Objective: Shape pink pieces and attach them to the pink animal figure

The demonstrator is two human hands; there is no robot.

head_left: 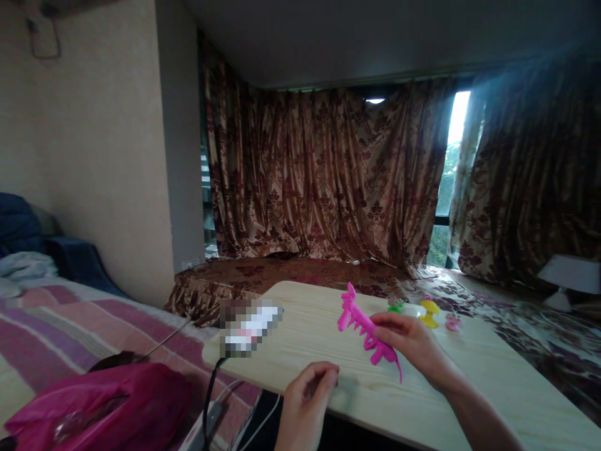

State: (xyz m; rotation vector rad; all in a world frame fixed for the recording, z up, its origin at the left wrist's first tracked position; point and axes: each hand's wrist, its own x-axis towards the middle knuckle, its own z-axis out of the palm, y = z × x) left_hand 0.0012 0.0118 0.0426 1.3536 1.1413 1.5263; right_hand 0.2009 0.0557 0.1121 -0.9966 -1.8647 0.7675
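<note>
A bright pink toy giraffe (360,322) is tilted above the table, its head up to the left and its thin tail hanging at the lower right. My right hand (413,341) grips it by the body between thumb and fingers. Lower and to the left, my left hand (310,394) is at the table's near edge, apart from the toy. Its fingers are curled with the tips pressed to the thumb; whether anything small is between them is hidden.
On the pale wooden table (300,313) stand a green toy (395,304), a yellow mushroom-shaped toy (429,313) and a small pink toy (453,322). A blurred-out object (253,327) with a black cable lies at left. Beyond are a pink bag (107,401) and a lamp (563,282).
</note>
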